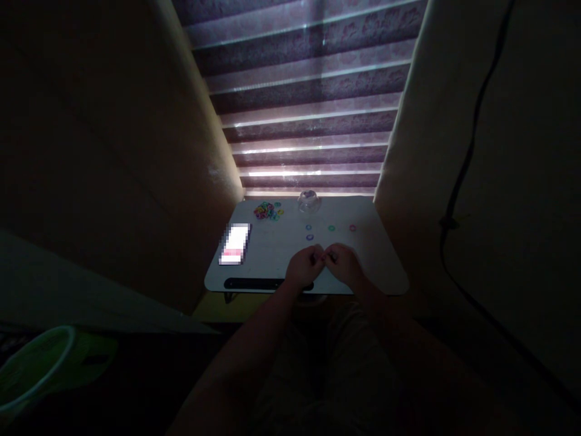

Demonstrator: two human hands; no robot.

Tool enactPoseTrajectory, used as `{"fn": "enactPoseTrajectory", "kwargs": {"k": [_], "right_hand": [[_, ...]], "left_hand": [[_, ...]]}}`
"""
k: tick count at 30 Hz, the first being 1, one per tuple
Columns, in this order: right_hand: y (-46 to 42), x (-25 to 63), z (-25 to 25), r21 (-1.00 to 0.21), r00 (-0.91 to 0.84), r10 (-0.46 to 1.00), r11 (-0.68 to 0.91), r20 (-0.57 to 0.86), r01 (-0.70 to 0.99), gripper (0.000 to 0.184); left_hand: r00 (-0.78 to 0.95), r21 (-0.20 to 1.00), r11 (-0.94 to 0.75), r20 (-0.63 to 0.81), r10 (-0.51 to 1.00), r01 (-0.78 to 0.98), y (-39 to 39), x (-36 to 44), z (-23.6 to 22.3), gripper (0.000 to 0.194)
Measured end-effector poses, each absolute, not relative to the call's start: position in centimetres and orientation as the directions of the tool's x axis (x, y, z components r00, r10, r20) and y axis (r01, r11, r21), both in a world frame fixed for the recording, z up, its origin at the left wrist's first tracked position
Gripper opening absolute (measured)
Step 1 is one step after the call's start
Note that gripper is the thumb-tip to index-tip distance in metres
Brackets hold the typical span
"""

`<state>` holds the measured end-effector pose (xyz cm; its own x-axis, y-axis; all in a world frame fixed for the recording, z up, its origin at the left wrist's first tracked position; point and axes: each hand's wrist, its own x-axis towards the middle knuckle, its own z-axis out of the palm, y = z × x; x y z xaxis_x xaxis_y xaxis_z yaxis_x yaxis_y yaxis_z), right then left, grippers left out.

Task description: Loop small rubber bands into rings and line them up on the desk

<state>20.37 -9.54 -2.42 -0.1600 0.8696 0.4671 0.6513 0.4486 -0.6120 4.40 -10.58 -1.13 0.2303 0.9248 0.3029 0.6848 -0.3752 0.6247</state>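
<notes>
My left hand (305, 265) and my right hand (344, 263) meet fingertip to fingertip above the near part of a white lap table (267, 254). Both are closed in a pinch; whatever lies between the fingers is too small and dark to name. Just beyond them lie a blue ring (308, 227), a purple ring (310, 237), a green ring (331, 228) and a red ring (353, 228), all small like hair ties. A heap of similar multicoloured rings (267, 211) sits at the far left of the table. Near the back edge stands a small clear container (309, 201).
A phone with a lit screen (235, 244) lies at the table's left. Along the front edge runs a black slot strip (254, 283). A pleated blind (308, 133) hangs behind, walls close in both sides, a green basket (59, 363) stands lower left, and a dark cable (472, 139) hangs right.
</notes>
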Motion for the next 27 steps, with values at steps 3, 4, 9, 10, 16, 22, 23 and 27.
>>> {"fn": "enactPoseTrajectory", "kwargs": {"k": [3,4,9,10,16,22,23,27], "right_hand": [[-9.53,20.36,-2.46,-0.614,-0.145,0.868,0.444,0.474,0.653,0.005],[-9.53,20.36,-2.47,-0.61,-0.145,0.867,0.446,0.477,0.655,0.005],[-9.56,20.36,-2.43,-0.616,-0.155,0.868,0.45,0.471,0.647,0.008],[-9.57,20.36,-2.42,-0.621,-0.155,0.869,0.45,0.47,0.642,0.007],[-9.59,20.34,-2.4,-0.612,-0.147,0.862,0.455,0.486,0.647,0.005],[-9.57,20.39,-2.38,-0.603,-0.165,0.864,0.457,0.475,0.653,0.007],[-9.57,20.39,-2.36,-0.603,-0.165,0.864,0.457,0.476,0.654,0.006],[-9.53,20.37,-2.37,-0.601,-0.159,0.867,0.448,0.472,0.662,0.006]], "left_hand": [[0.231,0.627,-0.366,0.289,0.929,0.688,-10.68,4.44,-0.94,0.016],[0.231,0.627,-0.366,0.289,0.929,0.687,-10.7,4.45,-0.91,0.016],[0.222,0.633,-0.364,0.294,0.929,0.684,-10.67,4.5,-0.95,0.017],[0.223,0.635,-0.361,0.29,0.931,0.683,-10.66,4.5,-0.97,0.016],[0.226,0.635,-0.357,0.28,0.933,0.686,-10.58,4.39,-1.16,0.02],[0.241,0.637,-0.384,0.303,0.922,0.669,-10.53,4.35,-1.25,0.019],[0.239,0.636,-0.382,0.302,0.923,0.67,-10.51,4.36,-1.29,0.019],[0.222,0.622,-0.382,0.322,0.92,0.683,-10.46,4.38,-1.46,0.018]]}}
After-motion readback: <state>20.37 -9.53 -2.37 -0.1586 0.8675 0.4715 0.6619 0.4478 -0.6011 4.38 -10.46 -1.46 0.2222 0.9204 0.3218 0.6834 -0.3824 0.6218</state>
